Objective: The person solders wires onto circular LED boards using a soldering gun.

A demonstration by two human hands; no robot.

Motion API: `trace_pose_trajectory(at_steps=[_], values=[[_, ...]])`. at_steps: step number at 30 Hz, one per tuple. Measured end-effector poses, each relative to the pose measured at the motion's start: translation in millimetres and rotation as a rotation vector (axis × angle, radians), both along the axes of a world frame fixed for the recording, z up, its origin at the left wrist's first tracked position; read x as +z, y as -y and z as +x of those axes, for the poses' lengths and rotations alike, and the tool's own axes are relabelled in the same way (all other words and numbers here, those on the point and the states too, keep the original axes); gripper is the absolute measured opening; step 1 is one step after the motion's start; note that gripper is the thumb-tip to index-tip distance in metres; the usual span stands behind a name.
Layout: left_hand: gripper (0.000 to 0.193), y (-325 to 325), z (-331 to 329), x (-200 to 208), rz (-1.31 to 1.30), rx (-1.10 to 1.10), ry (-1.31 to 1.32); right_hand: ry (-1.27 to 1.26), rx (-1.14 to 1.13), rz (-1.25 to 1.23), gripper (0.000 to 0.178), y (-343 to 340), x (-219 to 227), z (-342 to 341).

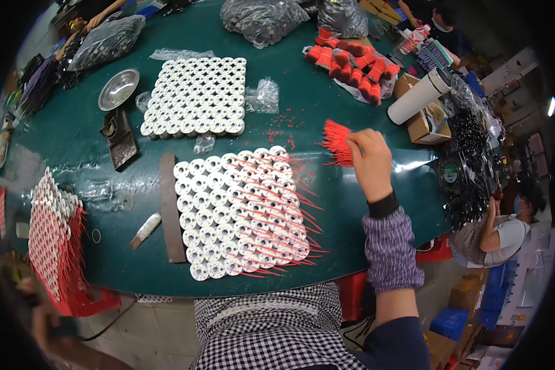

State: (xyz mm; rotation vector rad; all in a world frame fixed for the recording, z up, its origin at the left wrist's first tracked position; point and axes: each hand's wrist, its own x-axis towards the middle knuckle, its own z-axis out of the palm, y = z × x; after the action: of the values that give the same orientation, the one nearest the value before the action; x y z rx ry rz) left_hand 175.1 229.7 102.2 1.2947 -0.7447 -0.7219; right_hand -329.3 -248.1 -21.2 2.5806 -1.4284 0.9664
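Note:
My right hand [371, 160], in a purple sleeve cover with a black cuff, is at the right of the table. Thumb and forefinger pinch at the edge of a fanned bundle of short red wires [337, 143]. To its left lies a panel of small round white circuit boards [209, 203], each with a hole in its middle. Red wires stick out from the boards on the panel's right side, slanting right. My left hand is out of sight. A blurred hand [40, 311] at the lower left appears to be another person's.
A second white panel [197, 92] lies behind, and a wired panel [52, 234] hangs over the left edge. A brown bar [170, 206] borders the near panel. Red bundles [357, 65], a white bottle [416, 98] and a cardboard box [428, 123] stand at the back right.

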Motion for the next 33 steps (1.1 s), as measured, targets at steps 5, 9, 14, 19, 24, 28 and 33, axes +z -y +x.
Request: trace_pose_trajectory(at_steps=[5,9,14,19,24,28,33], values=[[0.059,114.8,-117.6,-93.7,0.033,0.294,-0.075,-0.133,0.109,0.12,0.018,54.2,-20.6,11.9],[0.055,135.5,-139.5,-103.0,0.06,0.279,-0.201,-0.156,0.102,0.237,0.021,68.6,-22.9,13.2],[0.058,142.8,-138.9,-103.4,0.091,0.269,-0.205,-0.212,0.089,0.304,0.018,71.3,-21.4,16.4],[0.06,148.1,-141.7,-105.0,0.085,0.311,-0.228,-0.231,0.133,0.309,0.012,73.8,-18.4,16.5],[0.049,150.6,-142.2,-103.8,0.078,0.254,-0.267,-0.225,0.149,0.276,0.009,71.5,-19.4,11.0],[0.057,151.5,-138.3,-101.8,0.064,0.271,-0.34,-0.185,0.149,0.325,0.008,66.8,-14.2,14.4],[0.05,162.8,-133.1,-91.9,0.053,0.256,-0.322,-0.169,0.097,0.28,0.008,64.4,-10.9,13.7]])
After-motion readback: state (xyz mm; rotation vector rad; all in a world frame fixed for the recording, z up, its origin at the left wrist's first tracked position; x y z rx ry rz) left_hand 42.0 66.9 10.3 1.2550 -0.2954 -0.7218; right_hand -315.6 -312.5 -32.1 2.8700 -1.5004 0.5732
